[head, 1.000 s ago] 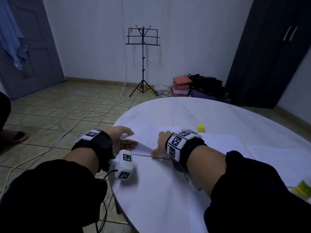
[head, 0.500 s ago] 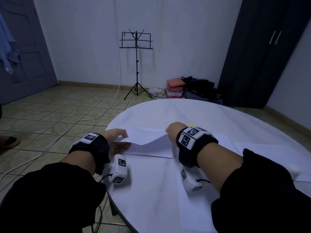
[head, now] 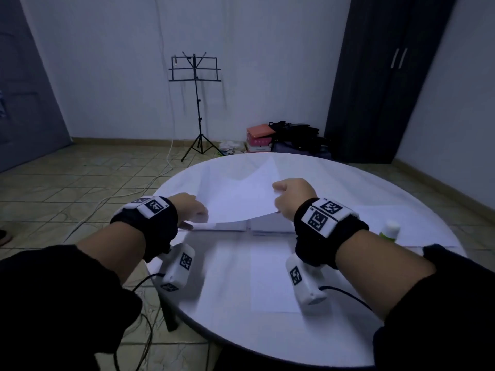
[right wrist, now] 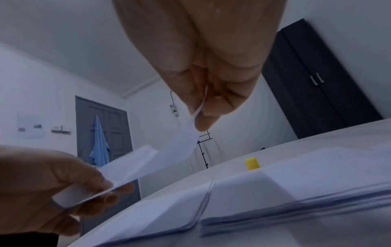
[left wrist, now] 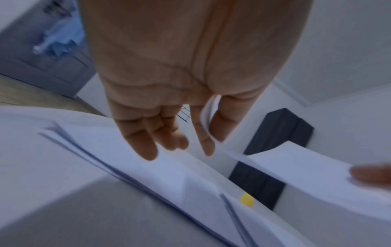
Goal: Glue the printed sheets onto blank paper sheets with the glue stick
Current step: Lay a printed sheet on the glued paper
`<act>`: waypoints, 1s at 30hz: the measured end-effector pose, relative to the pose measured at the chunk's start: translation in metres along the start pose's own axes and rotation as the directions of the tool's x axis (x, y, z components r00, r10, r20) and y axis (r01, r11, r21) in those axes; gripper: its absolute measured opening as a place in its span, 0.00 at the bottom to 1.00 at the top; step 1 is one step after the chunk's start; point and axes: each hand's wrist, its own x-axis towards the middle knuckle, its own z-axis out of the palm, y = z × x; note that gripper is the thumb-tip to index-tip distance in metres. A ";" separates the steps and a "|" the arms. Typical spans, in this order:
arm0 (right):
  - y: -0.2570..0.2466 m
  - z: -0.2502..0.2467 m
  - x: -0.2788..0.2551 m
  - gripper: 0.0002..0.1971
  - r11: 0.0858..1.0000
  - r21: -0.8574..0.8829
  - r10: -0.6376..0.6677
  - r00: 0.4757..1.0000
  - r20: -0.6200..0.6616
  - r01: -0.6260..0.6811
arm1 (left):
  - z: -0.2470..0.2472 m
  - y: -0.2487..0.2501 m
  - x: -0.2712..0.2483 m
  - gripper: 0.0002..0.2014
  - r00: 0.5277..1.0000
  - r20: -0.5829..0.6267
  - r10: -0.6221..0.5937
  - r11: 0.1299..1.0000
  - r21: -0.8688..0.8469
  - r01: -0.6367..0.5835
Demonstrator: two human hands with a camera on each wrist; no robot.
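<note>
Both hands hold one white sheet [head: 241,199] up above the round white table [head: 348,178]. My left hand [head: 197,214] pinches its left edge between thumb and forefinger [left wrist: 206,143]. My right hand [head: 278,199] pinches the right edge [right wrist: 200,117]. Under the sheet lie two paper stacks [head: 241,226] side by side, also seen in the right wrist view [right wrist: 275,192]. A single sheet [head: 273,279] lies flat near me. The glue stick [head: 389,230], green with a white end, stands at the right. A small yellow cap [right wrist: 251,163] stands beyond the stacks.
More white sheets [head: 417,223] lie at the table's right side. Beyond the table are a music stand [head: 197,103], boxes and bags [head: 281,137] on the floor and a dark wardrobe [head: 388,76]. Cables [head: 139,317] hang off the table's left edge.
The sheet, half raised from the stack before, is now lifted off it and held in the air. Both hands rose with it; the right hand moved right.
</note>
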 end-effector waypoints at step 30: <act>0.138 -0.041 -0.097 0.17 0.859 -0.430 0.385 0.905 0.184 -0.278 | 0.096 0.020 -0.080 0.12 0.899 0.405 0.166 0.862 0.383 -0.332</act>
